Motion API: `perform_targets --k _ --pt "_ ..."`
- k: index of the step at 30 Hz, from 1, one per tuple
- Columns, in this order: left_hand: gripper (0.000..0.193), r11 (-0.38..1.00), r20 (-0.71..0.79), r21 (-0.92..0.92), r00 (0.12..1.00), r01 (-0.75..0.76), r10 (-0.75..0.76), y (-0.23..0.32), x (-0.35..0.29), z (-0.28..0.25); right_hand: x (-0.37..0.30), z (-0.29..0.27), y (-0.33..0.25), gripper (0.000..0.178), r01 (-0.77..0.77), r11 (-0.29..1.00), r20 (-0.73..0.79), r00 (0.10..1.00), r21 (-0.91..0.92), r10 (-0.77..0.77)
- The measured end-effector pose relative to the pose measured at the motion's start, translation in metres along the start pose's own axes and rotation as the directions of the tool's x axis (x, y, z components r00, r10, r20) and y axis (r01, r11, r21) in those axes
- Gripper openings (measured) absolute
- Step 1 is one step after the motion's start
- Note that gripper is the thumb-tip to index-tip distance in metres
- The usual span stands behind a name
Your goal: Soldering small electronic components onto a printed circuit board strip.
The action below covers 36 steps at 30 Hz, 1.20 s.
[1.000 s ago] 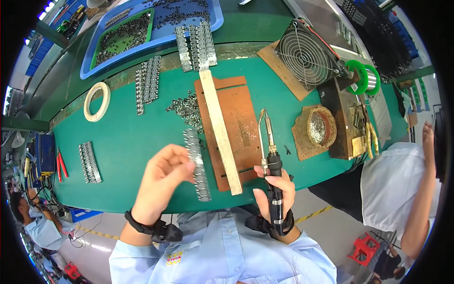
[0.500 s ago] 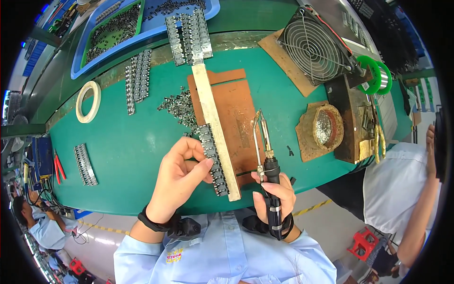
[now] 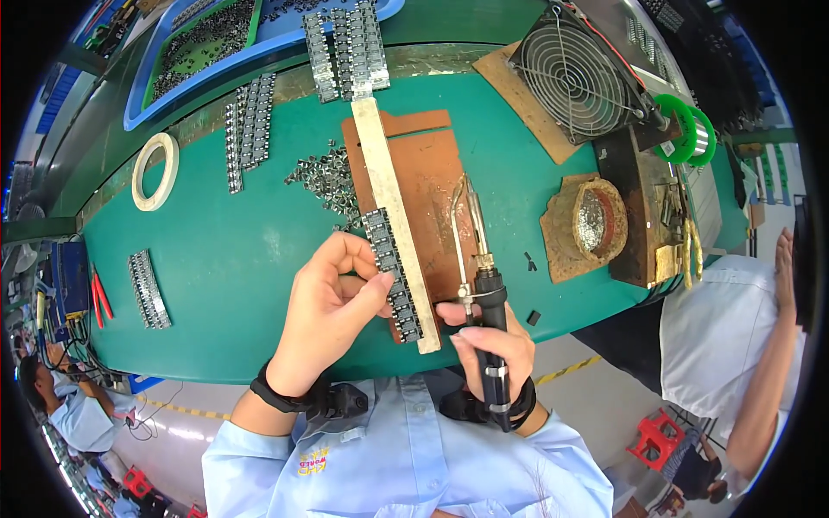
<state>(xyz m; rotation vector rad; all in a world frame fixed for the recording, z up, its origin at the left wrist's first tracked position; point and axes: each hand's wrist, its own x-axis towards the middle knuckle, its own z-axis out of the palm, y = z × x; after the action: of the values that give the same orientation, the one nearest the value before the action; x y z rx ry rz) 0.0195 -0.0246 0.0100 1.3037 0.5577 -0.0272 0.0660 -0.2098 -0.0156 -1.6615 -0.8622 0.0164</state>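
Observation:
My left hand [image 3: 332,302] pinches the edge of a narrow strip of small black circuit boards [image 3: 395,281] between thumb and fingers. The strip lies along the left side of a pale wooden bar [image 3: 389,203], which rests on a brown board [image 3: 440,198]. Wrapped in my right hand [image 3: 496,345] is a black-handled soldering iron [image 3: 489,289], with a thin curved metal tube clamped beside its shaft. Its tip points away from me above the brown board, apart from the strip. Beyond my left hand sits a pile of small metal parts [image 3: 328,186].
At the right stand a fan [image 3: 574,73], a round pot [image 3: 598,224] and a green solder spool [image 3: 678,129]. More board strips [image 3: 250,125], a tape roll [image 3: 155,173] and red-handled pliers [image 3: 101,298] lie leftward. A blue tray [image 3: 138,108] is behind; another person [image 3: 725,337] sits at right.
My right hand and the soldering iron have shifted slightly left, toward the wooden bar. My left hand keeps its pinch on the strip. The whole view has shifted a little.

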Motion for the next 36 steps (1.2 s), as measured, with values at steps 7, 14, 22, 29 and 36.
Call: perform_targets --k 7,14,22,29,36 --pt "0.017 1.000 0.014 -0.003 1.000 -0.026 0.026 -0.002 0.001 -0.002 -0.003 0.011 -0.009 0.032 0.020 0.993 0.058 0.998 -0.114 -0.014" --pt "0.023 0.976 -0.041 0.219 0.999 0.013 -0.004 0.009 -0.007 -0.003 -0.006 0.018 -0.003 0.036 0.083 0.971 0.009 0.996 -0.222 -0.084" --pt "0.050 0.044 0.349 0.910 0.820 -0.412 0.455 0.025 -0.019 0.008 -0.005 0.016 -0.002 0.039 0.094 0.973 0.010 0.995 -0.212 -0.094" --pt "0.050 0.004 0.340 0.925 0.832 -0.380 0.439 0.028 -0.023 0.010 -0.004 0.018 -0.002 0.035 0.094 0.986 0.006 0.996 -0.139 -0.094" --pt "0.040 0.166 0.305 0.874 0.780 -0.458 0.546 0.038 -0.012 -0.019 -0.021 -0.016 -0.009 0.019 0.000 0.999 -0.243 0.970 -0.033 -0.008"
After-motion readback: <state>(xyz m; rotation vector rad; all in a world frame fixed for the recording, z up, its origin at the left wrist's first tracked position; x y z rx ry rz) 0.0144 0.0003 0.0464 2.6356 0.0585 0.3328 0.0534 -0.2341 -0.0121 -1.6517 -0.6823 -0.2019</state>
